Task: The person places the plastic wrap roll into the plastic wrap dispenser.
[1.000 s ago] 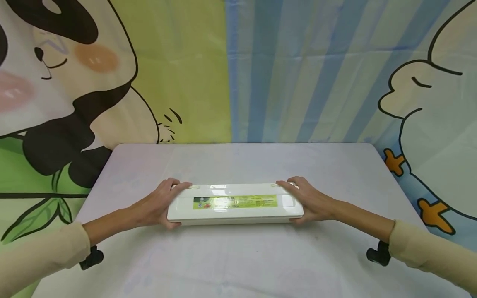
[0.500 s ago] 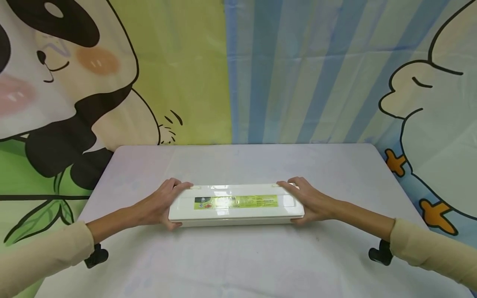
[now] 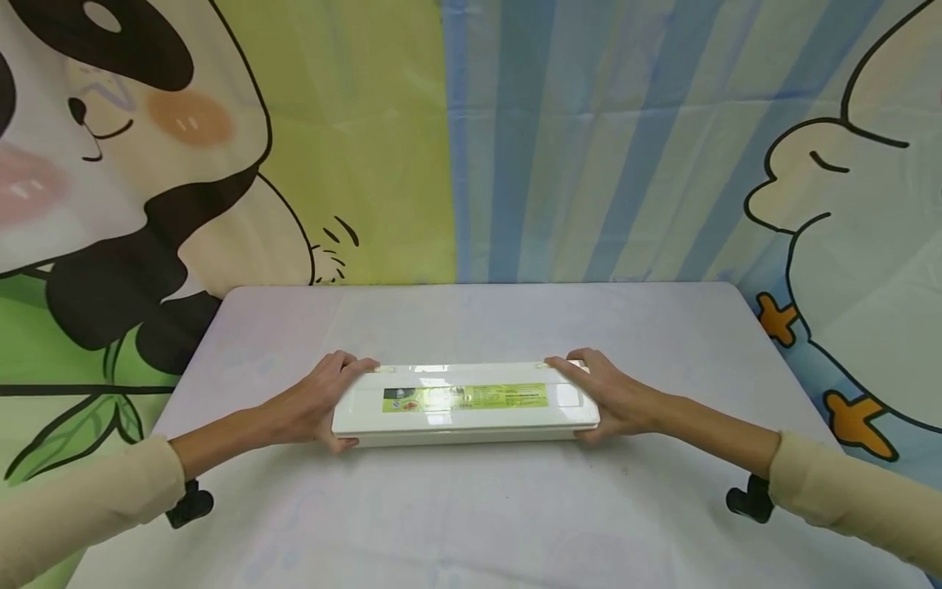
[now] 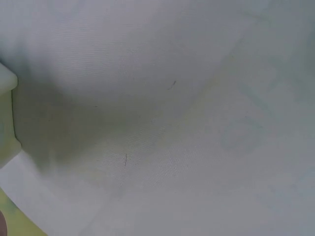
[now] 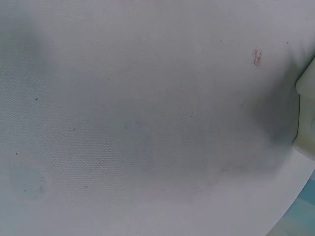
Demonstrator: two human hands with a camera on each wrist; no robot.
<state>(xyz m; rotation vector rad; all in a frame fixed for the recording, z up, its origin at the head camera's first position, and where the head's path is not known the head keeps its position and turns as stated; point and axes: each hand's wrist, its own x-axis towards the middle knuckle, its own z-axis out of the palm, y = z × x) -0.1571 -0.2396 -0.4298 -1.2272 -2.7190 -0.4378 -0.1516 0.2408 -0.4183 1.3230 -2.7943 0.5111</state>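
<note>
A long white plastic box with a glossy lid and a green printed label lies across the middle of the white-covered table. My left hand grips its left end, thumb along the near side and fingers around the back corner. At the other end my right hand holds the box in a mirrored way. The lid sits down on the box, so its inside is hidden. Only a corner of the box shows in each wrist view, at the left edge of one and the right edge of the other.
The table has a pale cloth and rounded far corners. Behind it hangs a printed curtain with stripes and cartoon animals. Black wrist devices hang below both beige sleeves.
Nearly nothing differs. The view shifts very slightly, while both hands keep their hold on the ends of the box.
</note>
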